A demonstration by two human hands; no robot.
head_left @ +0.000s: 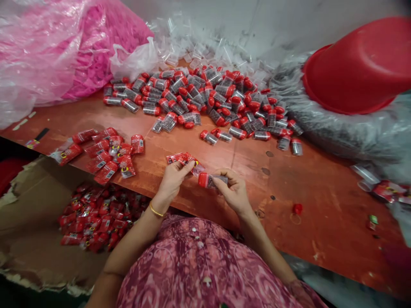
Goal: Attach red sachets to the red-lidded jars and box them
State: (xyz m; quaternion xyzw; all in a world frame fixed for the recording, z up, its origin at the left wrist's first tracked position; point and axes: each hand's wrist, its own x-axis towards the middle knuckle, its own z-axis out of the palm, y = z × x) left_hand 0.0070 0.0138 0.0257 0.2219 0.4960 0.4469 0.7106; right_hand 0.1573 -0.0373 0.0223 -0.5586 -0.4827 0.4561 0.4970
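Note:
Between the thumb and fingers of my left hand [173,179] is a red printed plastic packet [179,158], held just above the table's front edge. My right hand [233,191] grips a small clear container with a red cap [203,180]; dark contents show through its wall. The capped end points left, close to the packet but apart from my left fingers. Beyond my hands lies a large heap of similar red-capped containers [192,92]. Several filled red packets [105,154] lie on the table to the left.
Below the table edge at left, a cardboard box [28,214] holds many red packets. A pink-filled plastic bag [86,47] stands at back left. A red bucket [356,64] rests upside down on a plastic bag of dark items [324,124] at right. Clear empty tubes [192,47] lie along the wall.

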